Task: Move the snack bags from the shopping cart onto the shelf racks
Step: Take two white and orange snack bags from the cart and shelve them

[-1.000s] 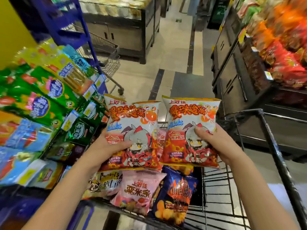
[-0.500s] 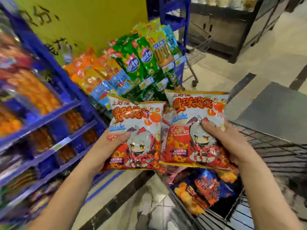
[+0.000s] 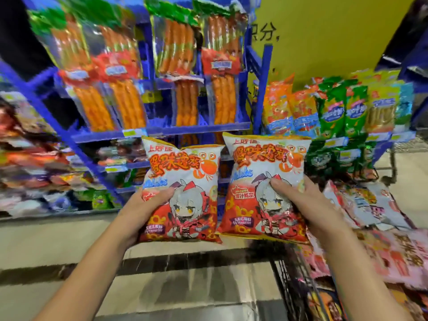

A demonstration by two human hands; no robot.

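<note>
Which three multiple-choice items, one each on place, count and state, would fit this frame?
1. Where does the shopping cart lie relative to the held bags?
A. Lower right
B. Upper left
C. Directly above

2. How many bags are held up in front of the shelves?
A. One
B. Two
C. Four

3. What is the left hand doing?
A. Hanging empty
B. Pressing a shelf
C. Gripping a bag

Answers:
1 A: its wire wall and the pink packs in it sit at the lower right.
2 B: the left snack bag and the right snack bag, which the right hand holds.
3 C: its thumb curls over the front of the left snack bag.
</note>
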